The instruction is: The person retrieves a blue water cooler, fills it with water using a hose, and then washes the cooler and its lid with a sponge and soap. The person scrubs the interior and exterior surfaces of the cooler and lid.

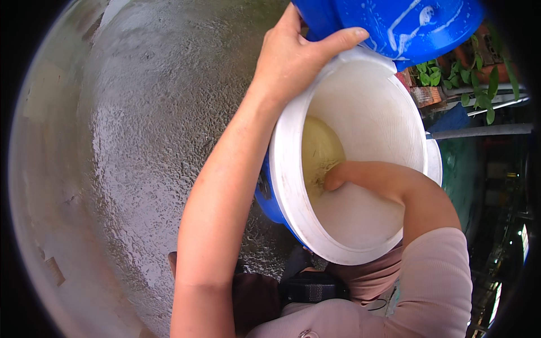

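Note:
A large round cooler bucket [389,107] with a white inside and a blue outer wall is tilted in front of me, its mouth facing me. Cloudy yellowish water [319,138] lies in its bottom. My left hand [296,59] grips the blue lid [414,28] where it meets the far rim, thumb laid over it. Streaks of white suds run across the lid. My right forearm reaches into the bucket from the right. At the waterline is my right hand [335,177], its fingers sunk in the water and hidden.
Wet, rough concrete floor [152,158] spreads out to the left. Green leafy plants [473,79] grow beside bricks [426,96] at the upper right. A grey pipe [484,130] runs behind the bucket. My lap and a dark shoe are close below it.

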Action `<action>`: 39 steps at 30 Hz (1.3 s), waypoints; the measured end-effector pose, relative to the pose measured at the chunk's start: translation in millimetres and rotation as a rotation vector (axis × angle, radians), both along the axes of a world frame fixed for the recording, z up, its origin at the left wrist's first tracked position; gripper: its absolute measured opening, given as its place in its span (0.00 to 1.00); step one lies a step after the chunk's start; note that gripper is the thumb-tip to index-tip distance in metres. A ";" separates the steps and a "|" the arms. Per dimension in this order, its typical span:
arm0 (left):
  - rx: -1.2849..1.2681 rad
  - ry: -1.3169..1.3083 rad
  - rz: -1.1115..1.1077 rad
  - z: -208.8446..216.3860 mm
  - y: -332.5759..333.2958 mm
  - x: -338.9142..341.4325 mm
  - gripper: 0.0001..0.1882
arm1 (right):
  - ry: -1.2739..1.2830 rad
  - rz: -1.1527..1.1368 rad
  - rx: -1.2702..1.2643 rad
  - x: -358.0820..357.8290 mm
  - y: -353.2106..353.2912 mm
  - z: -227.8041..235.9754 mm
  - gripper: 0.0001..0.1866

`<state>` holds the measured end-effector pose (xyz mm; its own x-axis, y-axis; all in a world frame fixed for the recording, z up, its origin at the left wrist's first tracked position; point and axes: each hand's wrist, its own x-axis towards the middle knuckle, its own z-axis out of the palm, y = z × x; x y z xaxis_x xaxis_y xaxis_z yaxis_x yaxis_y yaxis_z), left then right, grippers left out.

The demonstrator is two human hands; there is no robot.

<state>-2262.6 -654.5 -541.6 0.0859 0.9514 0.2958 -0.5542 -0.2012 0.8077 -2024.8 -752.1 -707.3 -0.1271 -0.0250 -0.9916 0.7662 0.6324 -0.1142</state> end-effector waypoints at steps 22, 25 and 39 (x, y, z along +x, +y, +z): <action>0.094 0.211 0.221 -7.8 -2.2 1.4 0.29 | 0.329 -0.112 0.176 20.1 -61.3 -61.9 0.15; 0.057 0.153 0.155 -15.6 5.1 8.2 0.33 | 0.361 -0.177 0.167 -7.0 -68.1 -69.5 0.15; 0.014 0.244 0.089 -1.4 -2.6 -0.5 0.36 | 0.450 -0.579 0.500 -151.5 23.9 -21.9 0.14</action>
<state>-2263.1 -657.1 -542.9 0.0722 0.9544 0.2896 -0.3226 -0.2524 0.9123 -2176.3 -728.2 -729.1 -0.3663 0.5867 -0.7222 0.9303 0.2159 -0.2965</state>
